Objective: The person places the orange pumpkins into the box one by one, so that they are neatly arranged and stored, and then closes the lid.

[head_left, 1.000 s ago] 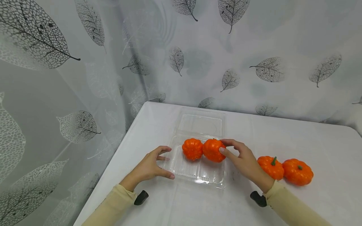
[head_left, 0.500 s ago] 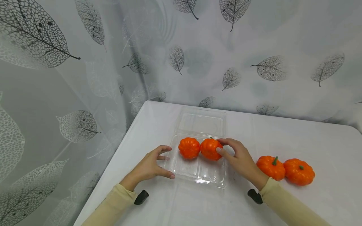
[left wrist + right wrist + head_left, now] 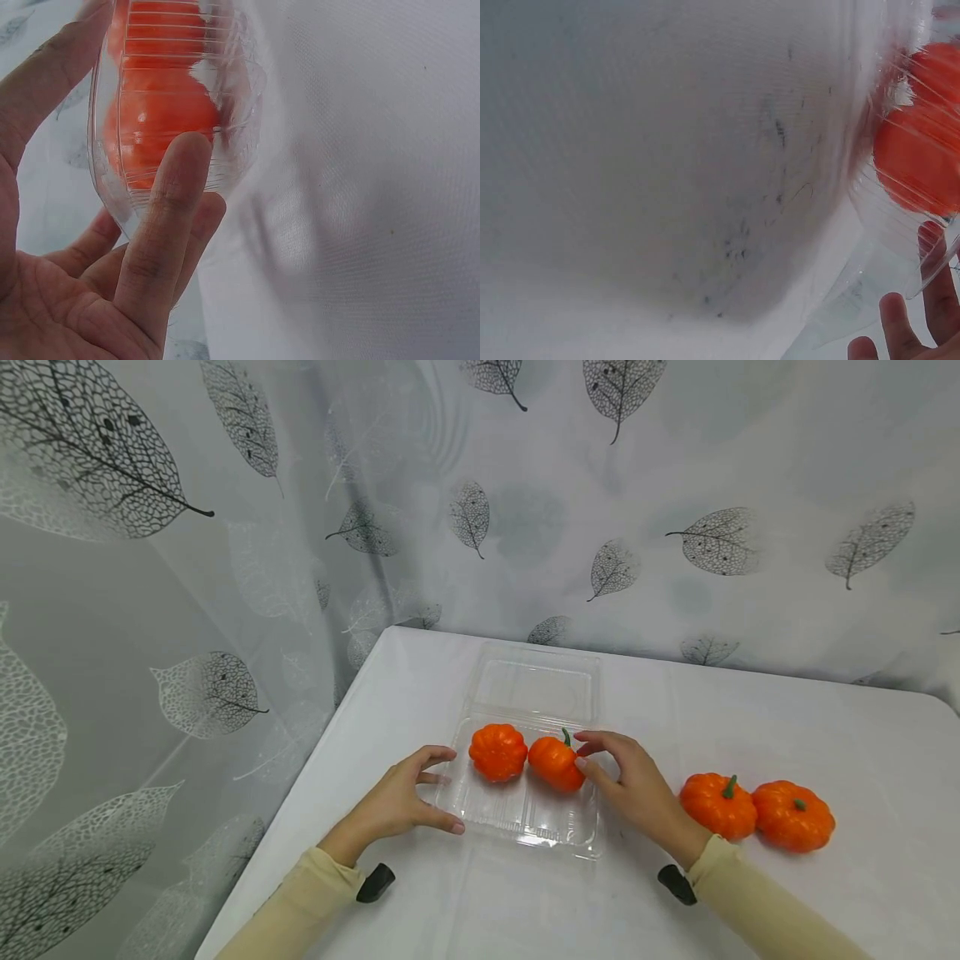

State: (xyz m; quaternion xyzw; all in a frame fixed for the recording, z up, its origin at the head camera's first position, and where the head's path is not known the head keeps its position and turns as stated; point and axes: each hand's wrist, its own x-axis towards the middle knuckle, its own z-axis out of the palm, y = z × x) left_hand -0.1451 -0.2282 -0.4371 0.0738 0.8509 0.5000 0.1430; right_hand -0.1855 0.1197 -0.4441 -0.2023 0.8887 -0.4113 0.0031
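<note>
Sitting in the clear box [image 3: 487, 812], two orange pumpkins, side by side in its far part: left pumpkin [image 3: 498, 752] with ribs showing, right pumpkin [image 3: 555, 763] tipped, green stem [image 3: 566, 737] pointing far. They touch or nearly so. Right hand [image 3: 636, 785] over box's right edge, fingers bent but not closed round anything, pumpkin looks let go; thumb tip right at its right side, contact can't tell. Index tip near the stem. Left hand [image 3: 401, 797] at box's left side, fingers and thumb spread apart, relaxed, no clench; thumb by near left corner. Left wrist view: fingers close against the box, pumpkins orange through ridged clear wall. Lid [image 3: 536, 689] folded open, lying on far side, joined to box. Two more pumpkins on table [image 3: 750, 727], right of right hand, next to each other: one nearer the hand [image 3: 717, 807], stem up; other [image 3: 793, 817] farther right, short stem. Beige sleeves [image 3: 307, 897] on both arms, dark piece [image 3: 375, 884] at each wrist. Leaf-print curtain [image 3: 525, 585] behind and on the left.
</note>
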